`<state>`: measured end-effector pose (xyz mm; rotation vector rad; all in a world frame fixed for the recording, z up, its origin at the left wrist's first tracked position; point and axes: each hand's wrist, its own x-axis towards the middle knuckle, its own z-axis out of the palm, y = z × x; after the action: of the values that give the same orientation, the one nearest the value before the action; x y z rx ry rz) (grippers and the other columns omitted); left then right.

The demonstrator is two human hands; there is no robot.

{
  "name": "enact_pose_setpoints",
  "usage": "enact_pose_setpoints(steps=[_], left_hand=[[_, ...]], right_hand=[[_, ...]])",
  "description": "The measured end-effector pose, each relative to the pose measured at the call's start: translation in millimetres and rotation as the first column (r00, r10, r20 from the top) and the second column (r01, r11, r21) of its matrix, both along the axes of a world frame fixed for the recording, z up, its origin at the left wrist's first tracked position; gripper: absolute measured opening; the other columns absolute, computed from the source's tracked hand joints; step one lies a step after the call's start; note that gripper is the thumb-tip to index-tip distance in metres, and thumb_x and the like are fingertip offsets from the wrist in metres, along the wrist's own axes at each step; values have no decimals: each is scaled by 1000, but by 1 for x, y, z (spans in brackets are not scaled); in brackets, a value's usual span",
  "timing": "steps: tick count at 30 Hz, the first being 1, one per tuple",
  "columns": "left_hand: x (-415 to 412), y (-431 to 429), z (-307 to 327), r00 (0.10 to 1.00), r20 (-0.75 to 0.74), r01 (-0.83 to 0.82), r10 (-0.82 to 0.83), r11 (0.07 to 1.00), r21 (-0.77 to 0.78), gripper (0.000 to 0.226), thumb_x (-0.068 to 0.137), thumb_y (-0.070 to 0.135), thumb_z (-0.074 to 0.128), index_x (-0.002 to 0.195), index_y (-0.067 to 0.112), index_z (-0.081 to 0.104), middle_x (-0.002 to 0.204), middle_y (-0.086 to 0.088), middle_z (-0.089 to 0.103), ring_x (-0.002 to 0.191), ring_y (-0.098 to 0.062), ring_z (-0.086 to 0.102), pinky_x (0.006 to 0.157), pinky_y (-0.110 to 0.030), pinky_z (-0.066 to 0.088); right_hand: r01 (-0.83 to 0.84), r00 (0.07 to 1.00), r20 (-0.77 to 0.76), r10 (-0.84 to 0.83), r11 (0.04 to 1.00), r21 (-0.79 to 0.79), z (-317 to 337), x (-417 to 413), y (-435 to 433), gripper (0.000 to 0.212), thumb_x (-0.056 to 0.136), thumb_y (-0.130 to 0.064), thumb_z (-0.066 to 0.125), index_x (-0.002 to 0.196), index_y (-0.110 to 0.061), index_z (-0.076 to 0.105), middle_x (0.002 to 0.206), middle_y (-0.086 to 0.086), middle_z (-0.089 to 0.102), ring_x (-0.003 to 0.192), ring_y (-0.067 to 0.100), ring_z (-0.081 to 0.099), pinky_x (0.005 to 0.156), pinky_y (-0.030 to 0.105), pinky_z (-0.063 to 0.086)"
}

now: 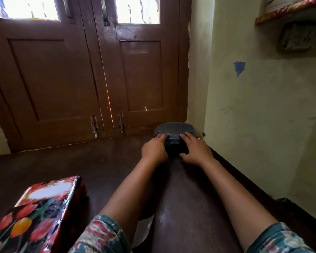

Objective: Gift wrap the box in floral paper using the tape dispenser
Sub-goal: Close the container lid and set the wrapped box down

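Two hands were stretched out ahead in the head view. The left hand [154, 147] and the right hand [196, 149] grasped a round container [174, 129] from either side, fingers curled over its lid rim. It sat on the floor [98, 167] in the corner between the door [62, 79] and the wall [263, 106].

The box [38, 214] lay well apart from them, on the floor at the lower left, untouched. Its visible faces were covered in floral paper [26, 227] with folded edges. A pale patch on its far end could have been glare or a bare spot; the view was too soft to say. No tape dispenser showed.

Judging by this, the wrapping looked largely done, with at most an end flap left to tape. The hands seemed occupied with fetching or stowing supplies.
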<state>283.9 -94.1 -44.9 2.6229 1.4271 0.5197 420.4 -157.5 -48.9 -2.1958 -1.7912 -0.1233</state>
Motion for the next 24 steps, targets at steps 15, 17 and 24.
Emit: enact_pose_setpoints(steps=[15,17,24], left_hand=[[-33,-38,21,992,114,64,-50,990,-123,72,88,25,57,149,23,19,157,-2,17,142,-20,22,114,-36,26],[-49,-63,25,973,223,79,-60,994,-79,68,89,26,58,147,20,26,154,-4,25,141,-19,25,111,-31,26],[-127,-167,37,892,451,27,-29,1000,12,58,87,24,62,140,18,41,144,-2,44,131,-15,40,101,-20,30]], right_hand=[[-9,769,-630,109,987,160,12,-23,-52,71,89,-29,59,148,-20,21,156,4,16,143,19,16,113,30,18],[47,780,-615,117,969,244,13,-33,-73,67,89,-27,59,147,-17,27,152,7,28,140,21,26,109,28,24],[78,743,-632,221,909,410,11,-113,-161,59,89,-22,60,143,-17,36,147,3,38,136,18,34,103,21,26]])
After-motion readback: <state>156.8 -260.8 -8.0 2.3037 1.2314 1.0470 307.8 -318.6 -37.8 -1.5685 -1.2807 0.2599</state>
